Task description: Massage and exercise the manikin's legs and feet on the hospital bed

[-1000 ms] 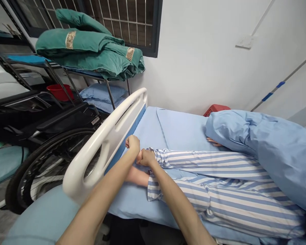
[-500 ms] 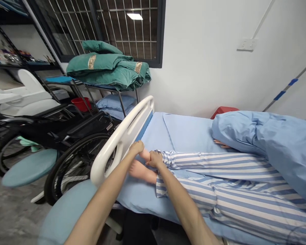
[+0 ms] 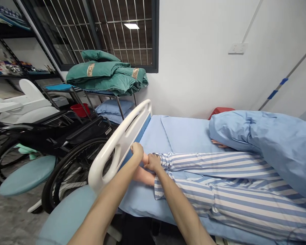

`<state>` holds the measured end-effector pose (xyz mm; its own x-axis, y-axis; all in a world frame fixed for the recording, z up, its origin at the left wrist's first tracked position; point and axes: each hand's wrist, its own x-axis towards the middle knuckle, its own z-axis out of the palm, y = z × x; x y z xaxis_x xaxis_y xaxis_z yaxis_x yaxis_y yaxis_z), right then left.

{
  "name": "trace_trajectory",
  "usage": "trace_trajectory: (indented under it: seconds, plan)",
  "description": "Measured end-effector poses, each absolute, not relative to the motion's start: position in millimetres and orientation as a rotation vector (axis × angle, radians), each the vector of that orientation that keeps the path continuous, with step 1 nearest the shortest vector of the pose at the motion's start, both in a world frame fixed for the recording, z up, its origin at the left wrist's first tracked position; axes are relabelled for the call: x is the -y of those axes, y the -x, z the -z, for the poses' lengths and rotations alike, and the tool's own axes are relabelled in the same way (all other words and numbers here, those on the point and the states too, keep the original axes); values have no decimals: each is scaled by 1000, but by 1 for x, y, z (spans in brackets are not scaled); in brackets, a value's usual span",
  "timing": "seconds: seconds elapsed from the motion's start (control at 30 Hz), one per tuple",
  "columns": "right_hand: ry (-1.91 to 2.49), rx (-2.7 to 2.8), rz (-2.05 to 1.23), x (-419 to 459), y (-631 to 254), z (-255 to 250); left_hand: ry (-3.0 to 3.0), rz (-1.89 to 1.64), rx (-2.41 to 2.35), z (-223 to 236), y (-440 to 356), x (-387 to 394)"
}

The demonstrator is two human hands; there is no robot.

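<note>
A figure in blue-and-white striped trousers (image 3: 219, 161) lies on the bed, its smooth pink feet looking like a manikin's. My left hand (image 3: 137, 149) is closed over the toe end of the far foot (image 3: 145, 158), close to the footboard. Around the ankle of that same foot, just below the trouser cuff, my right hand (image 3: 153, 162) is wrapped. Nearer to me lies the other foot (image 3: 144, 176), its toes hidden behind my left forearm. A light blue quilt (image 3: 260, 136) is bunched over the upper legs, and the fingers of one hand (image 3: 219, 143) of the figure stick out from under it.
The white footboard (image 3: 98, 170) rises at the left end of the blue-sheeted bed (image 3: 186, 131). Beyond it stand a wheelchair (image 3: 73, 170) and round blue stools (image 3: 28, 175). Green bedding (image 3: 107, 76) is piled below the barred window. A red object (image 3: 220, 110) shows by the wall.
My left forearm has shifted right and now covers the near foot's toes. My left hand has turned slightly on the far foot; my right hand keeps its hold. The view has tilted slightly.
</note>
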<state>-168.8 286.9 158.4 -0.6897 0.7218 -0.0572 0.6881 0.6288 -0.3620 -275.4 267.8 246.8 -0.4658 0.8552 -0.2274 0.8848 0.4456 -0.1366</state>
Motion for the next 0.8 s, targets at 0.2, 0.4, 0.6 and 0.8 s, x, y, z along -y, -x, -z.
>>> trace_trajectory:
  seconds: [0.2, 0.4, 0.6, 0.8]
  plan:
    - [1180, 2719, -519, -287, 170, -150, -1540, 555, -2607, -241, 275, -284]
    - [1199, 2747, -525, -291, 174, -150, -1551, 541, -2562, -242, 283, -296]
    - [1204, 2747, -508, -292, 176, -147, -1511, 538, -2521, -231, 286, -309]
    - [1203, 2740, -519, -293, 176, -146, -1606, 380, -2539, -224, 285, -306]
